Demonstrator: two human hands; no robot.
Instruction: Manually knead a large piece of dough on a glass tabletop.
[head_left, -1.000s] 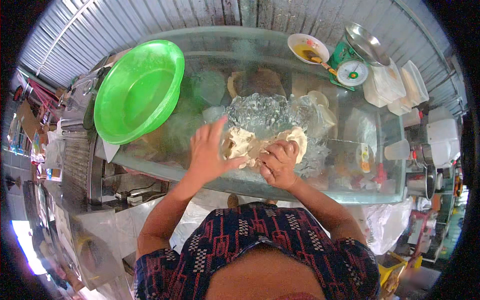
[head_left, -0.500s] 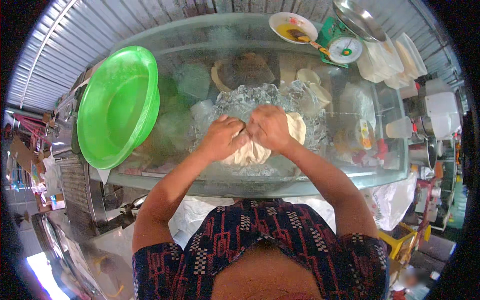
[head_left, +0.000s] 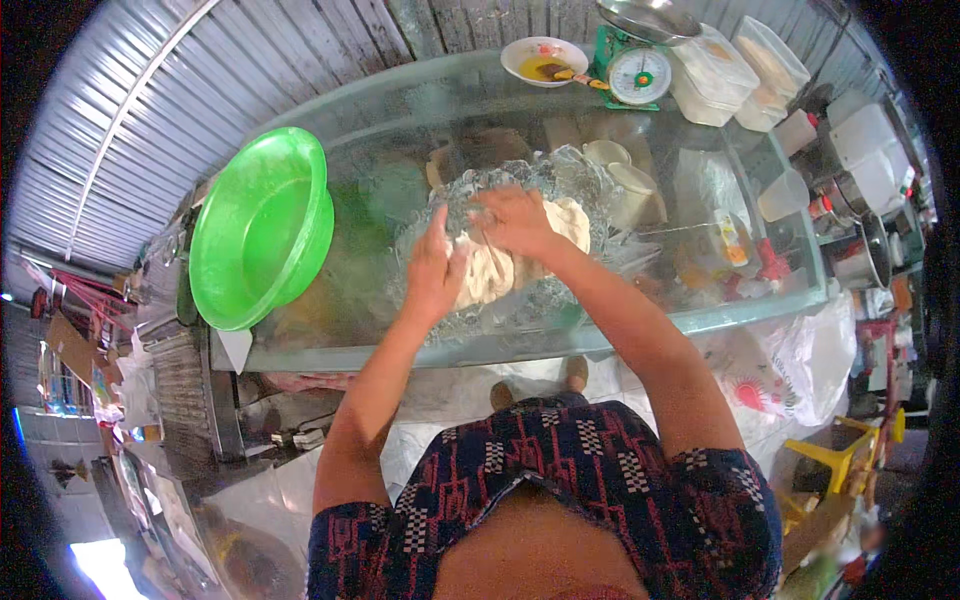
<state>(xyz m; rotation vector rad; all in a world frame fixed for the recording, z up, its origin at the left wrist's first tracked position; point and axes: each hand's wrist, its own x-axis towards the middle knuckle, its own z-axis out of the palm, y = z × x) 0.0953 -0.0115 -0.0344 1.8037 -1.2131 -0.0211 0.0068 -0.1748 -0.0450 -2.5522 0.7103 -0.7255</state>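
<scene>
A pale lump of dough [head_left: 487, 277] lies on a glass-topped counter [head_left: 360, 320], its right part [head_left: 570, 225] folded and bulging out past my right wrist. My left hand [head_left: 436, 270] rests along the dough's left side, fingers stretched away from me and thumb apart. Across the far side of the dough lies my right hand [head_left: 515, 220], its fingers extended toward the left and slightly blurred. Neither hand is wrapped round the dough. Around it spreads a whitish, shiny patch [head_left: 560, 165]; whether this is flour or a crumpled sheet I cannot tell.
At the left stands a large green basin [head_left: 262, 230]. Toward the back are a bowl of yellow liquid [head_left: 520, 62] with a brush [head_left: 575, 75], a green dial scale [head_left: 640, 75] and clear plastic tubs [head_left: 715, 80]. Cups and a bottle [head_left: 733, 242] show around the glass counter's right half.
Both hands have come apart from a pinching grip on the dough, with fingers now straighter. The whole view has shifted, so the basin and scale appear in slightly different places.
</scene>
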